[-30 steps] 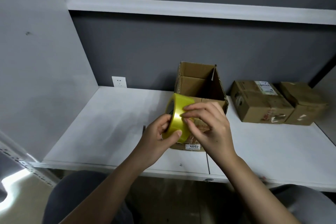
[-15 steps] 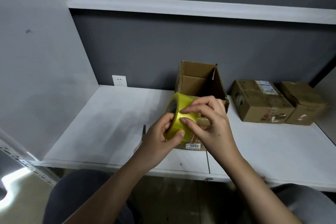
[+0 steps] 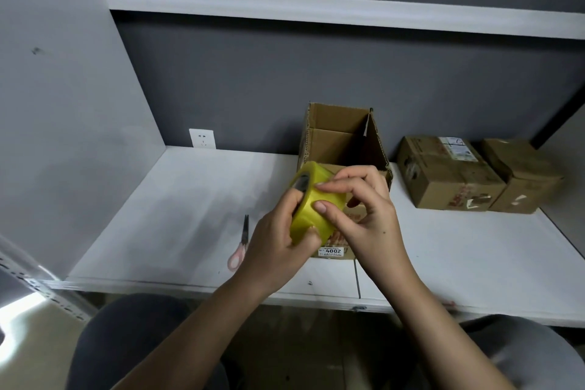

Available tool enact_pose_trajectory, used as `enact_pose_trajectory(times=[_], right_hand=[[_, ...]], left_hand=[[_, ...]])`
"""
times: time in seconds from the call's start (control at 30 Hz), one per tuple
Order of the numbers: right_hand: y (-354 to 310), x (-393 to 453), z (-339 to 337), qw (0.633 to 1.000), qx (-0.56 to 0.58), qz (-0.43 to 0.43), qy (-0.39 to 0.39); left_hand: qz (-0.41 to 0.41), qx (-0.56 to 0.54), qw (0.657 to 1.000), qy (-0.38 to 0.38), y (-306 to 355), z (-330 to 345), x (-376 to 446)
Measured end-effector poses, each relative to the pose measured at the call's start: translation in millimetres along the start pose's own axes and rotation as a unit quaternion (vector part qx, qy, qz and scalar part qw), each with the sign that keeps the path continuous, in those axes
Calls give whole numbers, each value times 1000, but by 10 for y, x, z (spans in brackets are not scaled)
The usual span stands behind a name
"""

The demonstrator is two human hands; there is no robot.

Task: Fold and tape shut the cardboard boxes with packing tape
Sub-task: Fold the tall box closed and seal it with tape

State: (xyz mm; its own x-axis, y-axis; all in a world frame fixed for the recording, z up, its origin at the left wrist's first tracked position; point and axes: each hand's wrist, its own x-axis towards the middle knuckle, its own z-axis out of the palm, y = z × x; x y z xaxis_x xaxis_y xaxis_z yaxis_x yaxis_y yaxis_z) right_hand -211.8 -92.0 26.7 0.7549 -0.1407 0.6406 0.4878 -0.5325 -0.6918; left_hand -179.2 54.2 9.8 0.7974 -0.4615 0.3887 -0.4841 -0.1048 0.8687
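Note:
A yellow roll of packing tape (image 3: 311, 204) is held above the white shelf (image 3: 164, 225), just in front of an open cardboard box (image 3: 338, 136) whose top flaps stand up. My left hand (image 3: 278, 237) grips the roll from below and the left side. My right hand (image 3: 364, 215) curls over the roll's right side, thumb and fingertips pressing on the tape surface. The box's front face is mostly hidden behind both hands; a white label reading 4002 (image 3: 332, 251) shows at its lower edge.
Scissors with pink handles (image 3: 240, 244) lie on the shelf left of my hands. Two closed cardboard boxes (image 3: 443, 174) (image 3: 522, 177) sit at the right against the grey back wall. A wall socket (image 3: 202, 138) is at the back left.
The roll has turned in my hands, showing more of its outer band. My right fingers have shifted across the tape surface. The view has shifted slightly, uncovering the scissors.

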Motion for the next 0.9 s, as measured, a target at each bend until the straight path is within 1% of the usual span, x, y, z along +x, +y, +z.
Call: enact_pose_trajectory(times=[0.2, 0.47, 0.6, 0.67, 0.73, 0.83, 0.9], right_hand=[[65, -2, 1, 998, 45, 38, 0], [115, -14, -19, 998, -38, -26, 31], [120, -14, -32, 998, -34, -42, 40], [103, 27, -76, 999, -1, -21, 27], [90, 107, -166, 999, 32, 1, -2], [66, 213, -263, 998, 2, -1, -57], [72, 241, -279, 997, -19, 0, -73]], left_hand=[[3, 27, 1000, -6, -37, 17, 35], [2, 13, 1000, -16, -22, 35, 120], [6, 25, 1000, -14, -28, 47, 125], [14, 44, 999, -16, -31, 44, 121], [24, 85, 996, -22, -20, 28, 125], [41, 138, 989, -21, -3, -2, 142], [49, 174, 983, -19, -1, -11, 161]])
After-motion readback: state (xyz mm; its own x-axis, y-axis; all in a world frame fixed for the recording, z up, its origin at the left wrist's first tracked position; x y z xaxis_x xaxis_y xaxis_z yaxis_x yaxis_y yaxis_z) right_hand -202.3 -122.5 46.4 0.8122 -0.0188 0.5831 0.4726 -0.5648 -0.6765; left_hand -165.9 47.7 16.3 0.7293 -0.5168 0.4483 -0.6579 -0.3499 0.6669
